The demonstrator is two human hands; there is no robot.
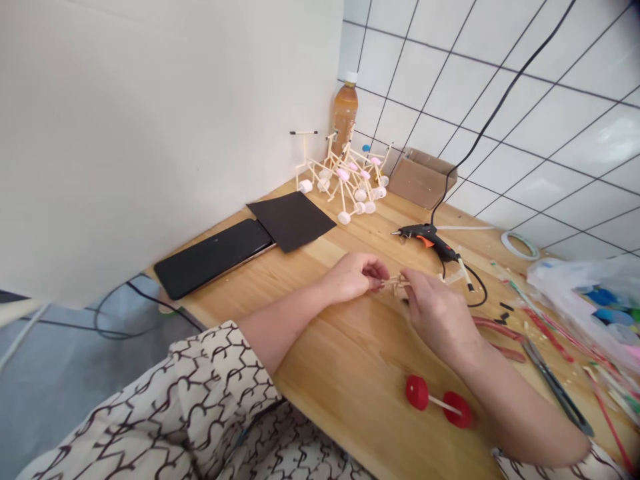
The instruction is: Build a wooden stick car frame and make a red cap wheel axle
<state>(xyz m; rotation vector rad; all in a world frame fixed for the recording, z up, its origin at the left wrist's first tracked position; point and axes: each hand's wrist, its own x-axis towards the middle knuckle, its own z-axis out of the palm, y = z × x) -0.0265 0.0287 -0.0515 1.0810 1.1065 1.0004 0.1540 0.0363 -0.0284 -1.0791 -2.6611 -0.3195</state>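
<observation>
Thin pale wooden sticks (pixel 397 283) are held between my two hands over the middle of the wooden table. My left hand (pixel 357 275) is closed, its fingertips pinching the left end of the sticks. My right hand (pixel 434 310) is closed on their right side, back of the hand upward; its fingertips are partly hidden. Nearer to me lie two red round wheels (pixel 417 393) joined by a white stick. Just beyond my right hand rests a black glue gun (pixel 427 239) with an orange trigger.
Small stick models (pixel 350 177) with white and pink discs stand at the back near a bottle (pixel 345 110) and cardboard box (pixel 421 179). Black card (pixel 293 221) and a phone (pixel 215 257) lie left. Pliers, a cutter (pixel 557 387), tape (pixel 520 245) and a plastic bag (pixel 575 300) lie right.
</observation>
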